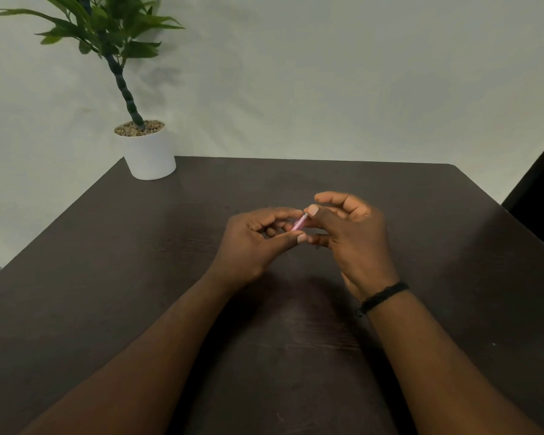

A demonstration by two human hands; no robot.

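Note:
A small pink tube-like object [299,222] with a pale tip is held between both hands above the middle of the dark table [139,277]. My left hand [252,246] pinches its lower end between thumb and curled fingers. My right hand [349,233] pinches the upper end with thumb and fingers; its other fingers are spread and slightly blurred. A black band sits on the right wrist. Most of the object is hidden by the fingers.
A white pot [150,152] with a green plant [107,29] stands at the table's far left corner. A pale wall lies behind. A dark object [540,183] shows past the table's right edge.

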